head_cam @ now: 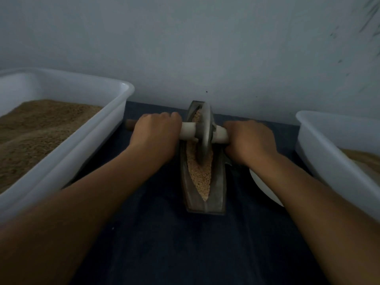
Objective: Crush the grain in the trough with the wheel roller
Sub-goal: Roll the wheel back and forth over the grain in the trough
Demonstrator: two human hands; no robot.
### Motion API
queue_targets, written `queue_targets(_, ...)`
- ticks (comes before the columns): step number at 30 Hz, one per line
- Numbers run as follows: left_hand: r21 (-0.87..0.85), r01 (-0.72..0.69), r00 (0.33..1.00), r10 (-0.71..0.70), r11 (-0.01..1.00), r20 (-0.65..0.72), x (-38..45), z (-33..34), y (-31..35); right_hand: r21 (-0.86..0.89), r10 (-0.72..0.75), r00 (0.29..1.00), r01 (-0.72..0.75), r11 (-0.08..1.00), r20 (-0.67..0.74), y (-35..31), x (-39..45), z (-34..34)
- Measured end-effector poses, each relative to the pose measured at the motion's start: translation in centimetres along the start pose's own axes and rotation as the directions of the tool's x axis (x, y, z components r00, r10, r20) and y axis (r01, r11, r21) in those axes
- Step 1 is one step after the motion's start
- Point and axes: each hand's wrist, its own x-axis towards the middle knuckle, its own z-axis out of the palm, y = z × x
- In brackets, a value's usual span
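At the far left a white plastic tub with smooth, rounded walls holds a heap of fine brown meal, matte and sandy in texture. It stands on a dark blue cloth that covers the work surface in front of a pale wall.

Next comes the left hand, fingers curled over and wrapped round the axle of the wheel roller, whose brown wooden end pokes out beyond the knuckles. At centre sits the trough, a narrow boat-shaped vessel of dull grey metal or stone, pointing away from the person. The wheel roller stands upright in its far half, a thin grey disc on a pale cylindrical sleeve. The grain, coarse, tan and granular, fills the groove and lies mostly nearer than the disc.

The right hand clasps the other end of the axle in the same way, so the 2 hands flank the disc evenly.

The disc looks heavy and stiff, so holding the axle close on both sides should keep it from tipping; the loose grain will likely shift and spill under a skewed push.

A white bowl shows partly under the right forearm, and a 2nd white tub with paler contents stands at the right edge.
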Motion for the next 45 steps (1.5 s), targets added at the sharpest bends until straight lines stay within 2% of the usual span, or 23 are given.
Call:
queue_targets(4, 0.014, -0.015, 0.996, 0.016, 1.000, -0.091, -2.3, -0.8, 0.5, 0.013, -0.035, 0.998, 0.035, 0.999, -0.052, -0.2, -2.8, -1.0)
queue_targets(10, -0.031, -0.024, 0.996, 0.022, 0.999, -0.081, -4.8, -2.1, -0.1, 0.007, -0.095, 0.982, 0.097, 0.995, -0.163, -0.9, -5.7, -2.9)
queue_targets(16, 0.003, -0.075, 0.978, 0.074, 0.997, -0.195, -6.0, -2.5, 0.0, 0.063, -0.085, 0.984, 0.096, 0.993, -0.157, -0.7, -6.9, -3.0)
queue_targets(20, -0.002, -0.072, 0.983, 0.071, 0.997, -0.172, -4.7, -1.6, 0.2, 0.022, -0.087, 0.980, 0.092, 0.995, -0.176, -0.6, -6.2, -1.9)
queue_targets(28, 0.041, -0.070, 0.996, 0.072, 0.997, -0.053, 0.3, 0.1, -0.3, -0.025, -0.031, 0.999, 0.030, 0.999, -0.038, 0.2, -0.1, 0.5)
queue_targets(38, -0.023, 0.000, 0.998, -0.001, 1.000, -0.058, 5.2, 2.3, -0.9, -0.005, -0.020, 0.981, 0.022, 1.000, 0.195, 1.5, 6.4, 0.8)
queue_targets(45, 0.065, -0.012, 0.998, 0.016, 0.998, -0.060, 4.5, 1.9, -0.5, -0.020, -0.008, 0.994, 0.010, 1.000, 0.105, 1.3, 4.8, 1.5)
